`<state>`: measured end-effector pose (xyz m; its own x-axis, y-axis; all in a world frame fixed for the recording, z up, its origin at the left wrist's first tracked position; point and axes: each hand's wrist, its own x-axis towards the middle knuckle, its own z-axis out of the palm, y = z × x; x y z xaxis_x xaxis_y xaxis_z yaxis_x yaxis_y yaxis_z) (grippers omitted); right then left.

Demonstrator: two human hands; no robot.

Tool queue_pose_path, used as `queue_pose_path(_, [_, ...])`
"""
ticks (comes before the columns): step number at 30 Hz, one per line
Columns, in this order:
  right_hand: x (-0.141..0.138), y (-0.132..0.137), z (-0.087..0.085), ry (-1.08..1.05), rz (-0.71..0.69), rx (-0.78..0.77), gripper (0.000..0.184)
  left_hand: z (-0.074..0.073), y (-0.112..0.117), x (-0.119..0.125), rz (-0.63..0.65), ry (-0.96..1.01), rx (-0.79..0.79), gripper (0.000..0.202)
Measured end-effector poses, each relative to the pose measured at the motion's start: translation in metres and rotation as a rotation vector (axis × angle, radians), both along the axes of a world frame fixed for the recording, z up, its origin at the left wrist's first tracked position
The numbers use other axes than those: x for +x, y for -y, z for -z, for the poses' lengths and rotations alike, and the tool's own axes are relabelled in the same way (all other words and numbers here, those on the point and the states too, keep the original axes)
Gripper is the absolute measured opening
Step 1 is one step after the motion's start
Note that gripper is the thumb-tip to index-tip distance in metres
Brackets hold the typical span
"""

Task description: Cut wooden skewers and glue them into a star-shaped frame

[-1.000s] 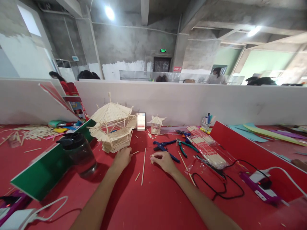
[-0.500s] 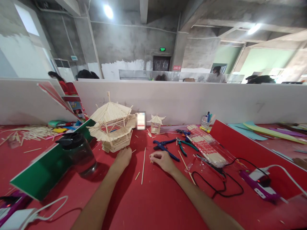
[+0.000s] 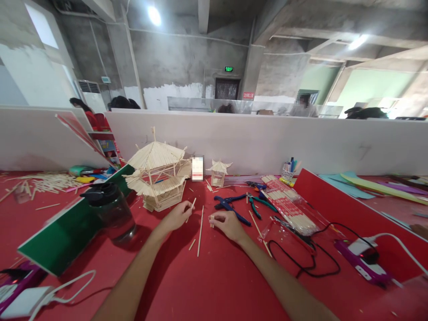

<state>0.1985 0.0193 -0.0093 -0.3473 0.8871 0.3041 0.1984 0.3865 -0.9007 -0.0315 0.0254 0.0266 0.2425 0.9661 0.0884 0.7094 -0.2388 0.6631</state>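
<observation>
Between its thumb and fingers, my left hand (image 3: 179, 215) pinches a short wooden stick (image 3: 191, 209), held tilted above the red table. My right hand (image 3: 228, 224) is closed on a small piece made of short wooden sticks (image 3: 211, 221). On the table between the hands lie a long thin stick (image 3: 200, 232) and a short stick piece (image 3: 191, 244). Behind my left hand stands a large stick-built pavilion model (image 3: 157, 174) with two roof tiers. A much smaller pavilion model (image 3: 219, 173) stands farther back, near the partition.
Blue cutters (image 3: 230, 207) and green-handled pliers (image 3: 259, 206) lie right of centre. Beyond them are a bag of sticks (image 3: 289, 205), a black cable (image 3: 310, 267) and a purple power strip (image 3: 363, 263). A water bottle (image 3: 112, 214) stands at left by a green board (image 3: 60, 238).
My left hand has come back from beside the large pavilion's base, lifting a short stick. My right hand stays nearly in place with its small stick piece. The view has shifted slightly.
</observation>
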Motion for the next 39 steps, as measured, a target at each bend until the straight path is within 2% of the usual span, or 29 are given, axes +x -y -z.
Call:
queue_pose_path(2, [0.000,0.000,0.000,-0.013,-0.023,-0.013,0.021,-0.002,0.001,0.006,0.039,0.361,-0.079,0.016])
queue_pose_path(4, [0.001,-0.001,0.000,-0.035,-0.040,-0.031,0.021,-0.003,0.003,0.011,0.063,0.581,-0.156,0.015])
queue_pose_path(6, [0.001,-0.002,0.002,-0.051,-0.044,-0.037,0.021,-0.004,0.005,0.015,0.070,0.681,-0.203,0.018])
queue_pose_path(8, [0.001,-0.002,0.004,-0.052,-0.048,-0.031,0.020,-0.005,0.007,0.018,0.074,0.702,-0.212,0.020])
queue_pose_path(16, [0.000,-0.005,0.009,-0.087,-0.017,-0.028,0.018,0.000,0.011,0.034,0.217,0.402,0.040,0.011])
queue_pose_path(24, [-0.001,-0.001,0.007,-0.071,-0.053,-0.011,0.015,0.018,0.011,0.045,0.193,0.234,0.113,0.015])
queue_pose_path(28, [-0.001,0.000,0.005,-0.043,-0.034,-0.003,0.012,0.018,0.012,0.045,0.219,0.208,0.110,0.016])
queue_pose_path(33, [0.001,0.000,0.007,-0.046,-0.020,-0.020,0.018,0.014,0.017,0.048,0.237,0.167,0.154,0.016])
queue_pose_path(39, [0.001,-0.001,0.008,0.009,-0.005,0.018,0.016,0.013,0.019,0.050,0.198,0.096,0.190,0.013])
